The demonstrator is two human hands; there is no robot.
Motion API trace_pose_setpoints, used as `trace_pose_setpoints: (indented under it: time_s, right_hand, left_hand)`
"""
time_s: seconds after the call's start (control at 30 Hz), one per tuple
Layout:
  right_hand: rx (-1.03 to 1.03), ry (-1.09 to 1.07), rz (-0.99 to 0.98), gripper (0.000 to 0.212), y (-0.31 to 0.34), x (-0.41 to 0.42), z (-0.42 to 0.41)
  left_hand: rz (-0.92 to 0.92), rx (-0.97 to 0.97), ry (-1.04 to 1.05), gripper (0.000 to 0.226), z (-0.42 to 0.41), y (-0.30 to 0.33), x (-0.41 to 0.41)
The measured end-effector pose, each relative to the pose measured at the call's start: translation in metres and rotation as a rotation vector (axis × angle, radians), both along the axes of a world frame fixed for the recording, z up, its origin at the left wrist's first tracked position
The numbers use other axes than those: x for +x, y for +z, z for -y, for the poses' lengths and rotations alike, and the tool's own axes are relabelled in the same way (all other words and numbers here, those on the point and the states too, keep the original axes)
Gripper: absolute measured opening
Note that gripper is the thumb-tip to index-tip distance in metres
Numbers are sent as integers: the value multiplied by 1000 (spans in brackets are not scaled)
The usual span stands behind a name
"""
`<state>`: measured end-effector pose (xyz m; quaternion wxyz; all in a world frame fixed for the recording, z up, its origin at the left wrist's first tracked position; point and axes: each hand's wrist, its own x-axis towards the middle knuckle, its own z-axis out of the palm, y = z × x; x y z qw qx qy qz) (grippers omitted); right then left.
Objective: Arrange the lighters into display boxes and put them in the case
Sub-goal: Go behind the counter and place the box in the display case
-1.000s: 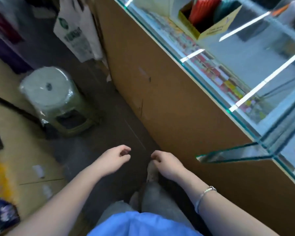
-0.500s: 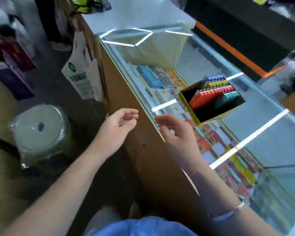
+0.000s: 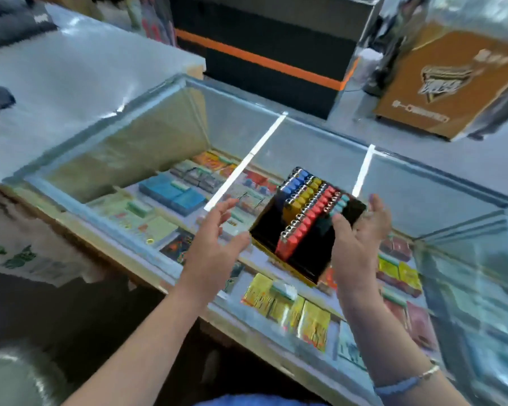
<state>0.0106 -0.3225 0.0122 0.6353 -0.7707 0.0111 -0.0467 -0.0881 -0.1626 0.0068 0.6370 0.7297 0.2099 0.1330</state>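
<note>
Display box [image 3: 302,230] of lighters [image 3: 308,206] on glass case [image 3: 423,200], left hand [image 3: 214,244] and right hand [image 3: 358,238] grips spread, flanking it

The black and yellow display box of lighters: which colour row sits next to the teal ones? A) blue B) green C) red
C: in the black and yellow display box, the red lighters run right beside the teal lighters; blue sits at the far side.

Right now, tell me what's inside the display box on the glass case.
The display box holds upright lighters in rows: blue, yellow, red, teal. Its left side looks empty; the right hand covers the near-right corner.
</note>
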Motion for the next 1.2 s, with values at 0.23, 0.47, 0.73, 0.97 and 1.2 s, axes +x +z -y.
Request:
trace_pose_setpoints:
  time_s: [0.23, 0.47, 0.73, 0.97, 1.2]
  right_hand:
    - [261, -77, -156, 62, -13, -14, -11]
    - [194, -205, -235, 56, -15, -20, -17]
    - [365, -364, -310, 57, -8, -29, -30]
    - [524, -463, -311, 42, 8, -57, -31]
    - [499, -612, -207, 55, 21, -97, 9]
  left_hand:
    - [-112, 173, -267, 59, -12, -22, 61]
    - [-5, 437, -455, 35, -12, -21, 91]
    - [-53, 316, -483, 28, -18, -23, 91]
    - [-52, -76, -593, 38, -10, 11, 69]
    - [-72, -171, -821, 61, 30, 28, 53]
